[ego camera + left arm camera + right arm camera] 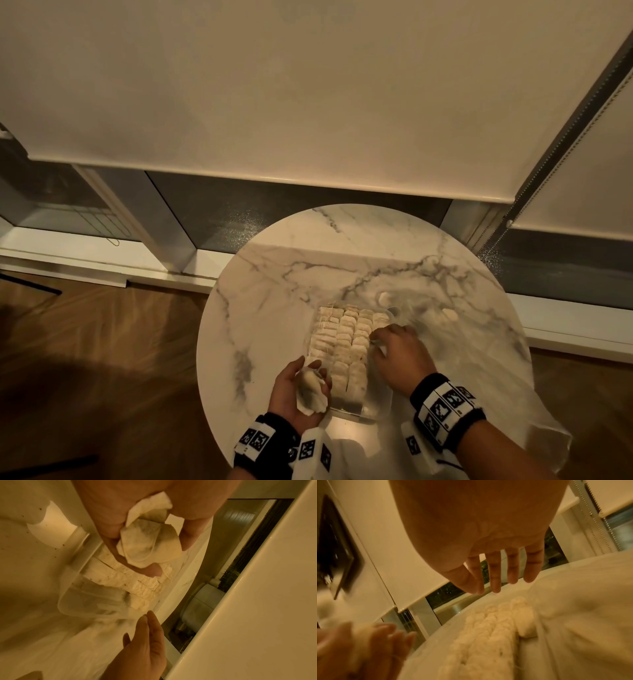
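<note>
A round, marble-patterned table (274,274) is pictured standing on a wooden floor (102,342). A clear plastic container (378,406) is set near its front edge and is packed with rows of pale tea bags (346,339). A thin translucent plastic film (534,421) is spread over the table's right side and draped past the rim. Two small pale oval patches (385,298) are seen just beyond the container.

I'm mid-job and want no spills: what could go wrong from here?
The left hand grips a crumpled bunch of tea bags; one could slip onto the table. Loose strings trail from the packed rows in the clear container, so the right hand might snag one and drag neighbours out.
</note>
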`<act>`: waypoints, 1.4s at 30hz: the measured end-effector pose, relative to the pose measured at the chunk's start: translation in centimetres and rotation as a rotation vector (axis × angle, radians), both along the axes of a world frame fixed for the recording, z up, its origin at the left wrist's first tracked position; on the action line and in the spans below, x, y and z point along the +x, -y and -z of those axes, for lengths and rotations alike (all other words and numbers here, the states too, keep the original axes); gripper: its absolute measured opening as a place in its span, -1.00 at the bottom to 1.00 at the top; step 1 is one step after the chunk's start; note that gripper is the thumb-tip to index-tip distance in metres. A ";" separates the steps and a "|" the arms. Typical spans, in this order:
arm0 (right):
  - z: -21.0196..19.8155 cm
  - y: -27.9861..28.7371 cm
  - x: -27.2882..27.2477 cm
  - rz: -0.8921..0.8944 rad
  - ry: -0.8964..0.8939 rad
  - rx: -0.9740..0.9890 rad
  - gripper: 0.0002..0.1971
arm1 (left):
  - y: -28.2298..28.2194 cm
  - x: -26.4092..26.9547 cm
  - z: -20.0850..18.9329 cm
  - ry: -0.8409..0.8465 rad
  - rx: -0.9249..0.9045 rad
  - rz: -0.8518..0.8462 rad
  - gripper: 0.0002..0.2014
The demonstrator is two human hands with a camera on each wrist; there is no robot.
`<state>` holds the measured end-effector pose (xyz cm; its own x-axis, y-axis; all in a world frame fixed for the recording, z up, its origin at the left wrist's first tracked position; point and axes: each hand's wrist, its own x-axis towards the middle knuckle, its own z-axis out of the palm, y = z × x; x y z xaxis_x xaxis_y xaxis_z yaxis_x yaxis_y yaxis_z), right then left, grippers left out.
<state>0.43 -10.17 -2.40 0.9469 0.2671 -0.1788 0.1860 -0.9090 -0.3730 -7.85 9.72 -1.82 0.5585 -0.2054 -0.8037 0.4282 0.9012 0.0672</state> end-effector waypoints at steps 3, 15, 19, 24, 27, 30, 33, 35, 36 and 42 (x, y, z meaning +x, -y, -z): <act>-0.8 -0.3 -1.1 -0.010 -0.170 0.301 -0.76 | 0.5 0.4 -0.5 0.056 -0.029 0.001 -0.68; -5.3 -0.8 -3.4 -0.004 -0.178 0.560 -0.68 | 3.5 1.1 -4.4 0.226 -0.024 0.060 -0.48; -6.5 -0.2 -4.1 0.025 -0.178 0.477 -0.66 | 4.3 0.9 -4.6 0.238 0.036 0.011 -0.48; -6.9 -0.7 -5.2 0.075 -0.278 0.454 -0.49 | 5.1 0.7 -4.5 0.226 0.142 -0.004 -0.50; -6.8 -0.9 -5.7 0.091 -0.330 0.480 -0.61 | 5.4 0.6 -4.4 0.209 0.184 0.005 -0.50; -7.1 -0.9 -6.0 0.118 -0.330 0.519 -0.81 | 5.5 0.4 -4.5 0.211 0.188 -0.017 -0.57; -7.6 -0.7 -6.1 0.122 -0.265 0.580 -0.90 | 5.3 0.2 -4.5 0.201 0.208 -0.012 -0.65; -7.9 -0.4 -5.9 0.085 -0.205 0.608 -0.95 | 4.9 0.1 -4.2 0.171 0.241 -0.010 -0.68; -8.1 -0.2 -5.7 0.070 -0.195 0.638 -0.95 | 4.5 0.1 -4.1 0.157 0.239 -0.008 -0.68; -7.9 1.7 -2.5 0.176 -0.131 0.814 -0.89 | 2.3 -0.4 -3.5 0.096 0.106 -0.022 -0.77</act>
